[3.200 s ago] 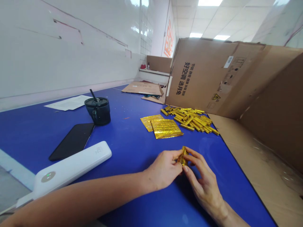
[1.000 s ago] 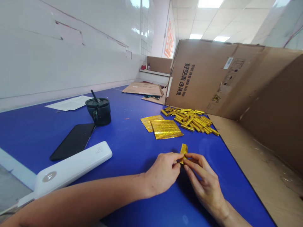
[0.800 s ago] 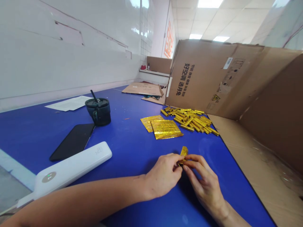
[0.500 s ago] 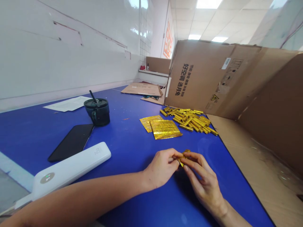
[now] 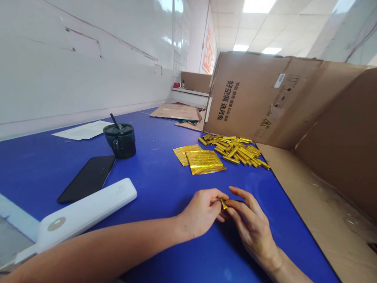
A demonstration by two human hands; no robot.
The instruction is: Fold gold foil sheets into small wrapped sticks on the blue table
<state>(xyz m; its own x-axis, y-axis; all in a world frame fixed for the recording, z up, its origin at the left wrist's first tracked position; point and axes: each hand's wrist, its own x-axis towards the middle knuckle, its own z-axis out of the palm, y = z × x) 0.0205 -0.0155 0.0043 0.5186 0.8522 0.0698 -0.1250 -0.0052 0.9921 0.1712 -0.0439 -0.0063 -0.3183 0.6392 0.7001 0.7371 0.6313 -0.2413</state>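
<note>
Between my two hands is a small piece of gold foil [image 5: 224, 204], mostly covered by fingers. My left hand [image 5: 203, 212] pinches it from the left, thumb and fingers together. From the right, the thumb and middle finger of my right hand [image 5: 250, 220] press on the foil, its index finger raised a little. Beyond the hands, flat gold sheets [image 5: 204, 162] lie on the blue table [image 5: 159, 184]. A heap of several thin gold rolls [image 5: 238, 151] is behind them to the right.
A white power bank [image 5: 88, 212], a black phone [image 5: 88, 177], a dark lidded cup with a straw [image 5: 120, 141] and white paper [image 5: 82, 130] are at the left. A large cardboard box [image 5: 250, 94] stands at the right; flat cardboard [image 5: 176, 112] lies at the back.
My right index finger has lifted off the foil. Less of the foil shows above the fingers, and my left hand has tilted slightly downward.
</note>
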